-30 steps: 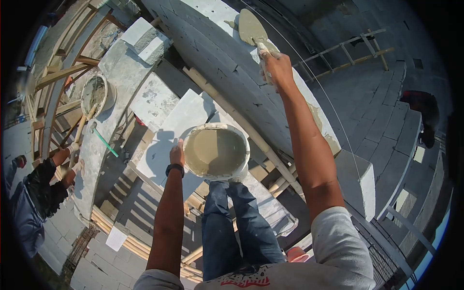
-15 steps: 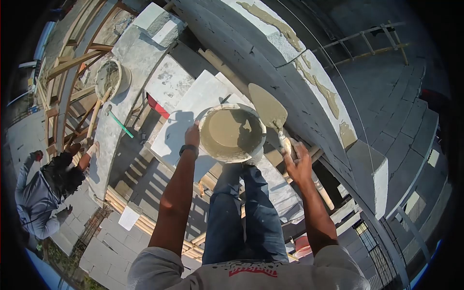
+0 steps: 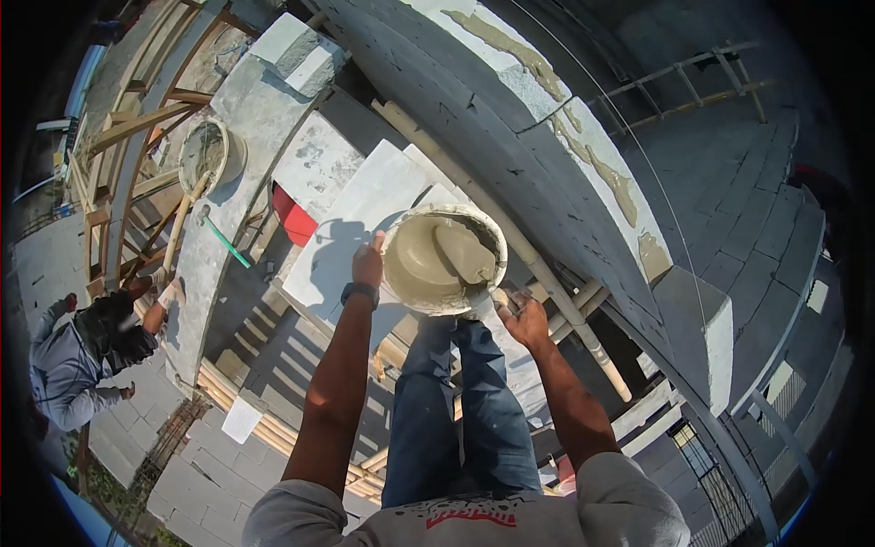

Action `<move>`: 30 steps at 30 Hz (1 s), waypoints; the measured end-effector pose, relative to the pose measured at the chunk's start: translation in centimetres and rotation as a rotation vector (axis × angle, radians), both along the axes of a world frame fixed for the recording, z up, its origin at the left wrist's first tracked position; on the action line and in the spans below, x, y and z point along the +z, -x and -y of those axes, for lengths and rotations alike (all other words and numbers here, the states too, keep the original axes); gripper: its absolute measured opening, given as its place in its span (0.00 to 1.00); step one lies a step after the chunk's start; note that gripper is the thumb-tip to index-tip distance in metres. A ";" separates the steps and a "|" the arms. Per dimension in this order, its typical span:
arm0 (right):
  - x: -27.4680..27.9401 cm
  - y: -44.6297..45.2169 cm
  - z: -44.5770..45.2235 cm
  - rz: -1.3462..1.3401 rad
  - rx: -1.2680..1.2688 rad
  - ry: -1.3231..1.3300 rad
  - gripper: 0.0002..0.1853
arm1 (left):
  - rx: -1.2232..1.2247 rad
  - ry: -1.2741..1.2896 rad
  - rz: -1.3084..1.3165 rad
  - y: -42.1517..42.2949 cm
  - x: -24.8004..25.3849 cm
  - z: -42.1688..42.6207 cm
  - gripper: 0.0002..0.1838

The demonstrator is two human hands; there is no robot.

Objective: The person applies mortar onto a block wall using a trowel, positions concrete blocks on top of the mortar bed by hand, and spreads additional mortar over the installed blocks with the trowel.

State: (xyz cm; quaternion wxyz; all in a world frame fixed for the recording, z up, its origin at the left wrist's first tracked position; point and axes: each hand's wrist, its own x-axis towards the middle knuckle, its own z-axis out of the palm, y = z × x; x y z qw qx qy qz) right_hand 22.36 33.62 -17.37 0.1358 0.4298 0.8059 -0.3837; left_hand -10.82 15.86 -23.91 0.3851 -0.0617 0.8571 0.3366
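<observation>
My left hand grips the left rim of a round bucket of wet grey mortar. A trowel has its blade inside the bucket, partly covered with mortar. Its handle is in my right hand, whose fingers are closed just off the bucket's lower right rim. Up and to the right runs a curved block wall, with streaks of mortar along its top.
White blocks lie behind the bucket, near bamboo poles. On a ledge at the left are a second bucket and a green-handled tool. A co-worker is beyond it. A string runs along the wall.
My right hand has come from the wall top down to the bucket, and the trowel blade has gone into the mortar. My left hand still holds the rim. More mortar shows on the wall.
</observation>
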 end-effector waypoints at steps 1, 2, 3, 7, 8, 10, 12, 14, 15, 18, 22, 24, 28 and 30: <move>1.9 -1.3 -0.8 -0.008 -0.125 0.173 0.30 | -0.308 -0.028 -0.233 1.0 -5.4 3.1 0.35; 4.5 -1.7 -1.7 -0.085 -0.183 0.285 0.27 | -0.449 0.034 -0.355 1.5 -5.9 3.7 0.31; 5.7 -2.6 -2.5 -0.217 -0.188 0.329 0.23 | 0.012 0.082 0.083 2.6 -3.2 2.5 0.28; 9.4 -2.6 -5.7 -0.296 -0.457 0.453 0.21 | 0.014 0.001 0.069 2.7 -6.8 5.3 0.34; 11.7 -0.2 -7.8 -0.329 -0.484 0.441 0.20 | -0.051 0.011 -0.019 2.4 -6.7 5.0 0.35; 14.3 5.5 -12.7 -0.491 -0.399 0.204 0.18 | -0.181 0.029 -0.203 1.8 -6.3 5.2 0.37; 13.1 8.8 -16.6 -0.519 -0.244 -0.094 0.18 | -0.061 -0.001 -0.115 1.6 -5.2 4.4 0.37; 13.8 13.6 -19.5 -0.503 -0.051 -0.510 0.20 | 0.025 -0.001 -0.051 1.3 -4.2 3.8 0.33; 13.9 15.9 -20.4 -0.396 -0.018 -0.580 0.21 | -0.196 0.027 -0.229 1.1 -6.0 4.8 0.25; 13.3 21.5 -22.4 -0.210 0.060 -0.726 0.22 | -0.236 0.104 -0.122 1.5 -7.2 5.3 0.21; 12.6 24.8 -22.9 -0.229 0.071 -0.751 0.22 | -0.234 0.084 -0.136 1.3 -5.9 4.7 0.20; 13.3 25.7 -23.3 -0.199 0.097 -0.728 0.22 | -0.182 0.025 -0.164 1.0 -4.9 4.5 0.20; 12.8 27.0 -23.2 -0.407 -0.147 -0.544 0.20 | -0.009 -0.022 -0.177 1.2 -6.1 4.5 0.35; 12.9 27.6 -23.8 -0.362 -0.275 -0.207 0.20 | -0.163 -0.005 -0.263 0.9 -6.2 5.0 0.34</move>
